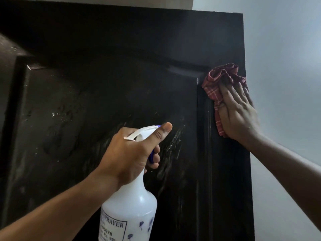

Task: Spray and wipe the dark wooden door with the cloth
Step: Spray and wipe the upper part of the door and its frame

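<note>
Right hand point(238, 112) presses the cloth point(218, 80) flat on the door point(121, 66), two o'clock of the left hand point(132, 153) gripping the spray bottle point(132, 202).

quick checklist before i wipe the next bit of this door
1. Left hand grips the spray bottle at the neck, with fingers on the trigger: ok.
2. Right hand presses the cloth flat against the door, near its right edge: ok.
3. Nozzle points at the door panel, not at the cloth: ok.
4. Centre panel wiped: not ok, droplets and wet streaks sit on it.
5. Liquid left in the bottle: cannot tell, the plastic is milky white.
</note>
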